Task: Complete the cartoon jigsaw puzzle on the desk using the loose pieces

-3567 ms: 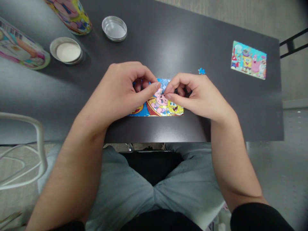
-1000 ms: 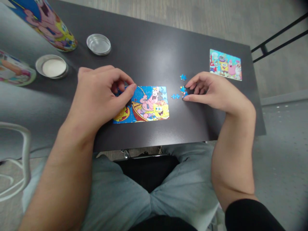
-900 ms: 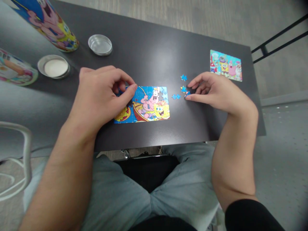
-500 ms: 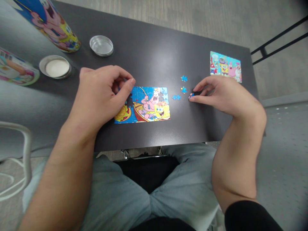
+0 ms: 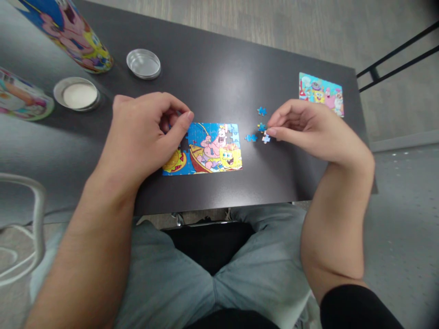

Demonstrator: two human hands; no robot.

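Observation:
A partly assembled cartoon jigsaw puzzle [image 5: 213,148] lies on the dark table, with gaps at its left and upper right. My left hand [image 5: 147,132] covers its upper left part, thumb and forefinger pressed together; whatever they may hold is hidden. At the thumb tip of my right hand [image 5: 302,123] is a small puzzle piece [image 5: 266,138] in pale and blue colours, and the fingers are closed in a pinch. Close by lie a blue piece with a yellow bit [image 5: 261,127], another blue piece [image 5: 262,111], and blue joined-looking pieces [image 5: 250,138].
Beyond my right hand lies a cartoon picture card [image 5: 321,92], partly covered. At the left stand a tall cartoon tube [image 5: 73,39], a second tube [image 5: 24,98], a metal lid [image 5: 144,63] and a round tin with a white inside [image 5: 80,95]. The table [image 5: 219,73] is dark.
My right hand has moved a little left with its puzzle piece, which now shows more of its face beside the loose pieces. My left hand stays in place.

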